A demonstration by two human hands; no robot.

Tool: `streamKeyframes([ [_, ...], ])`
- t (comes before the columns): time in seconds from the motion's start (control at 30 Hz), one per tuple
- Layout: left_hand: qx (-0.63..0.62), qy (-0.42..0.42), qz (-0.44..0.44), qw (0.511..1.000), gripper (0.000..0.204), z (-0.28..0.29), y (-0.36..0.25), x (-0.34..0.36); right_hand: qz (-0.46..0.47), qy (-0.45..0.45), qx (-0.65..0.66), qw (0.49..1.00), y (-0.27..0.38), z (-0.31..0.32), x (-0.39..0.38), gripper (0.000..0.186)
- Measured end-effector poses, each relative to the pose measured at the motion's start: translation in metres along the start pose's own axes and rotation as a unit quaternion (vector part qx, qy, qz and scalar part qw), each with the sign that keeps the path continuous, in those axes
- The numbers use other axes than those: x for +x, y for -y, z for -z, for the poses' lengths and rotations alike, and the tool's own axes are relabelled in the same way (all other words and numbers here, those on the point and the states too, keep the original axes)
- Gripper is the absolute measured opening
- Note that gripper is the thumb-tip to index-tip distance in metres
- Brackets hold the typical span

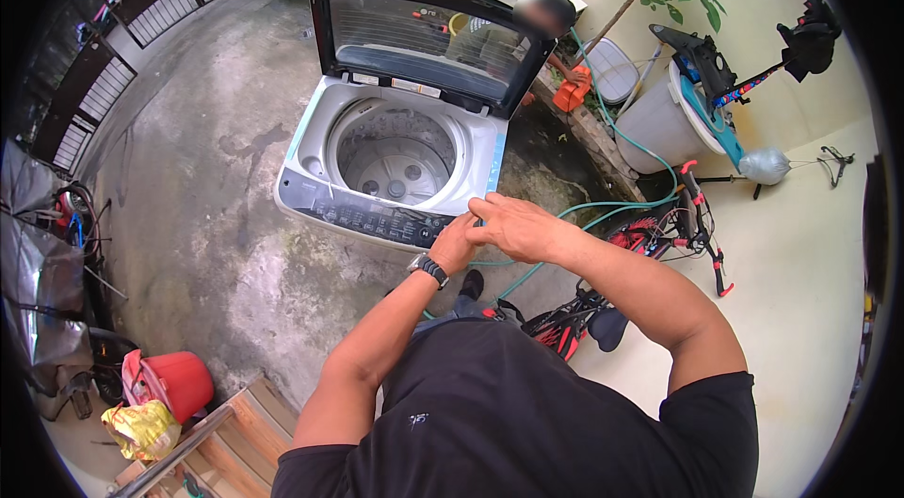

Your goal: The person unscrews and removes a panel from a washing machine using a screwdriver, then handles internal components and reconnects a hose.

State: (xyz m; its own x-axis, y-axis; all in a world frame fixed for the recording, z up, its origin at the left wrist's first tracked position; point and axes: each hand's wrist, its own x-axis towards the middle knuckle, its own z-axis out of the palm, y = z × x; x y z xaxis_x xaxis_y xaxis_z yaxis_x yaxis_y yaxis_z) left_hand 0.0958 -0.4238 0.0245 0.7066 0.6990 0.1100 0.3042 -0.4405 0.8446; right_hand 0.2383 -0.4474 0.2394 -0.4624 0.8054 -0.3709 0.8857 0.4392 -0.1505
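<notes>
On the concrete floor (217, 140), stands before the washing machine (367, 216) set there, with lid (414, 65) raised, likely to bare the tub (395, 154), and holds left hand (455, 244) and right hand (521, 231) together at the near right corner, too overlapped to tell any grip.

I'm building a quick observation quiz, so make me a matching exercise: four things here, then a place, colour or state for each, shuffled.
Things:
1. Washing machine lid
2. Lower-left bucket
3. Hose
4. Wristwatch

Matches:
A. Green
B. On the left wrist
C. Raised
D. Red

Pairs: 1-C, 2-D, 3-A, 4-B
</notes>
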Motion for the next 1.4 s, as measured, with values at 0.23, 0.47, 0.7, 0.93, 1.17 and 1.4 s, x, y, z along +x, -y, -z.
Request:
streamKeyframes([
  [0.23,0.016,-0.003,0.026,1.0,0.019,-0.001,-0.001,-0.002,-0.15,-0.02,0.095,0.984,0.014,0.02,-0.005,0.027],
  [0.47,0.106,0.037,-0.019,0.994,0.019,-0.016,0.015,0.0,0.012,-0.127,0.017,0.992,-0.02,-0.029,-0.015,0.029],
  [0.7,0.075,0.031,-0.043,0.996,0.02,0.0,0.029,0.005,-0.085,-0.154,0.073,0.982,-0.011,-0.018,-0.01,0.041],
  [0.93,0.11,0.086,0.019,0.99,0.018,0.004,0.02,0.008,-0.068,-0.043,0.111,0.991,-0.009,-0.011,-0.012,0.025],
  [1.17,0.062,-0.011,-0.014,0.998,0.024,0.003,0.02,0.004,0.031,-0.104,0.163,0.981,-0.019,-0.012,-0.008,0.032],
  [1.4,0.097,0.024,-0.041,0.994,0.027,0.001,0.023,0.003,-0.168,-0.004,0.145,0.975,0.003,-0.005,-0.007,0.039],
])
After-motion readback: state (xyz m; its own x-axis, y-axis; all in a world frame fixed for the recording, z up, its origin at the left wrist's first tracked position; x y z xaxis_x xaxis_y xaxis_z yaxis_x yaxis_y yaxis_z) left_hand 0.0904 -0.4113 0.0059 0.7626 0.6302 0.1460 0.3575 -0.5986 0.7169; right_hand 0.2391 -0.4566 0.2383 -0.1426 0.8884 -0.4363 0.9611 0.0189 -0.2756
